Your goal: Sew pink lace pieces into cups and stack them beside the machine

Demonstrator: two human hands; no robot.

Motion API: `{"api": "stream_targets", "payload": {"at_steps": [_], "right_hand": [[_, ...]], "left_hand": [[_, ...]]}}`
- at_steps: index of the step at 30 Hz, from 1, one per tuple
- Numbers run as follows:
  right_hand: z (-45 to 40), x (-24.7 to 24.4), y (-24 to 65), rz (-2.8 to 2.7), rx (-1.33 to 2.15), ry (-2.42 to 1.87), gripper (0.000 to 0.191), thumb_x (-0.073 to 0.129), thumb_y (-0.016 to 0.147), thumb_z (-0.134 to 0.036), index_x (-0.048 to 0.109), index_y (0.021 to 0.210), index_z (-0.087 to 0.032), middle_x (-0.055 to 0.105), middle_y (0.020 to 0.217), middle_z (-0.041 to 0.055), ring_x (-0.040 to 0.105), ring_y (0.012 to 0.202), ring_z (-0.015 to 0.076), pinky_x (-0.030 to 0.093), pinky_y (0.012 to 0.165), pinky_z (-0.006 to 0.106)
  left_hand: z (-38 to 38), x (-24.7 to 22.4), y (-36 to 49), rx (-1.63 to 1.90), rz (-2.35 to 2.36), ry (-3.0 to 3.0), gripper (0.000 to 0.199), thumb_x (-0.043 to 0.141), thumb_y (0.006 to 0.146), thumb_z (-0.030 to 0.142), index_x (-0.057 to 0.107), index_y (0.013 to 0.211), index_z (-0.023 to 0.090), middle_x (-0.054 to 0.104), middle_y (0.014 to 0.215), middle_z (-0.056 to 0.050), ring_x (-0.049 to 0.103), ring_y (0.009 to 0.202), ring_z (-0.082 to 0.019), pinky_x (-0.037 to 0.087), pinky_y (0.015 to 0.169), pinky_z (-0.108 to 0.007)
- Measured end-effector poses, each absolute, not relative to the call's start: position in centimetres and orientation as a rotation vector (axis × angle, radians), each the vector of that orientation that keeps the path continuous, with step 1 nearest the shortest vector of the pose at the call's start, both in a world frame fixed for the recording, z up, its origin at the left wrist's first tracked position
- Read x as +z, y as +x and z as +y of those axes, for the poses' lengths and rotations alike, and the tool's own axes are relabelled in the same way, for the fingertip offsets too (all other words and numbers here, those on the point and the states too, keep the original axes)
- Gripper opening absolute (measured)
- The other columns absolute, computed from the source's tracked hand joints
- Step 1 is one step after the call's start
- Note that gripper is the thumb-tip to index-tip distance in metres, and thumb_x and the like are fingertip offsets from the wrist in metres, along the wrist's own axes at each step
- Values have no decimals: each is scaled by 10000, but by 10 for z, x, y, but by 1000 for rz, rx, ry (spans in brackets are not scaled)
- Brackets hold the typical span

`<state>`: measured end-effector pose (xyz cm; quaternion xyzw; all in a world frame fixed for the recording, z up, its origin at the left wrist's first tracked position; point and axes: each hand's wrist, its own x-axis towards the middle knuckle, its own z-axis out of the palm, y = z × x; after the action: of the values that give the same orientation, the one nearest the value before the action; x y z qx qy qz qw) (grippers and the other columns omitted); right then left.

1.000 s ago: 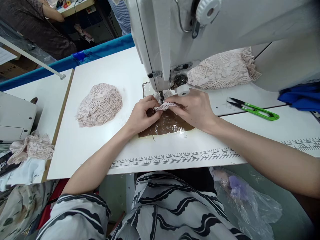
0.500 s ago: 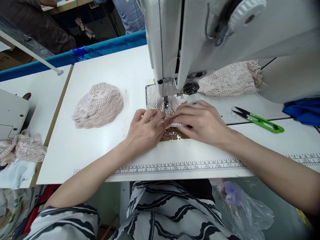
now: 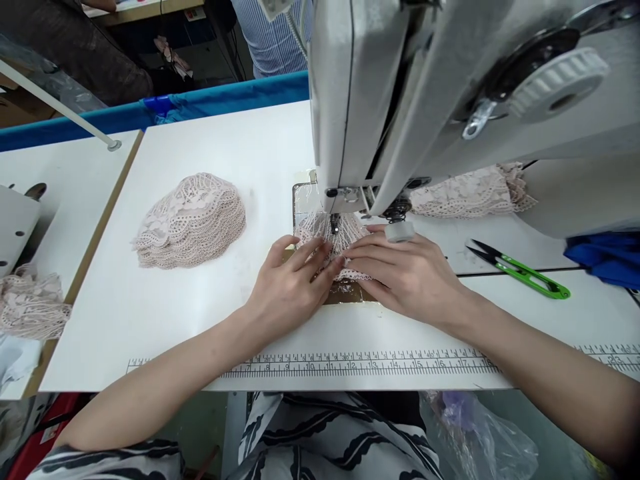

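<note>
A pale pink lace piece (image 3: pixel 345 237) lies gathered under the presser foot (image 3: pixel 335 224) of the grey sewing machine (image 3: pixel 360 100). My left hand (image 3: pixel 293 280) rests on its left and front edge, fingers bent and somewhat apart. From the right, my right hand (image 3: pixel 407 273) lies over the lace, its fingers stretched toward the left fingertips. Both hands press the lace down near the needle; the fingertips nearly meet in front of the foot. Part of the lace is hidden under the fingers.
A lace stack (image 3: pixel 193 223) sits on the white table (image 3: pixel 200 333) at left, with more lace (image 3: pixel 470 192) behind the machine head. Green thread snips (image 3: pixel 523 270) and blue cloth (image 3: pixel 605 259) lie right. A second machine (image 3: pixel 17 220) stands far left. A person in a striped shirt (image 3: pixel 275 40) is beyond.
The view has shifted, with the machine head looming larger. My left fingers have spread a little, and more of the lace shows between my hands.
</note>
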<state>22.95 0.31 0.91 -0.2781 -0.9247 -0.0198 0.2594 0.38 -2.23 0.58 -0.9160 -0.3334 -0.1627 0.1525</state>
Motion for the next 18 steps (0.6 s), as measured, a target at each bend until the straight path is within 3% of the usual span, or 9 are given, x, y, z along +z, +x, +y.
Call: {"api": "stream_targets", "payload": {"at_steps": [10,18], "right_hand": [[8,6,229,-2496,-74,-809,200,547,935,-124,743,957,-159,781,1033,23,714,915,205,530,917,370],[13,4,227,-2485,-62,-904,249,511,960,-139,751,1019,-165,779,1025,67,699,995,230,530,907,393]], "left_hand": [[-13,4,4,-516,-997,-2630,264,532,981,159,660,1211,176,729,1198,-92,653,1167,-226,358,1021,-446],[-1,-1,2,-591,-1048,-2690,342,514,970,140,652,1275,212,721,1215,-93,653,1175,-246,347,1094,-533]]}}
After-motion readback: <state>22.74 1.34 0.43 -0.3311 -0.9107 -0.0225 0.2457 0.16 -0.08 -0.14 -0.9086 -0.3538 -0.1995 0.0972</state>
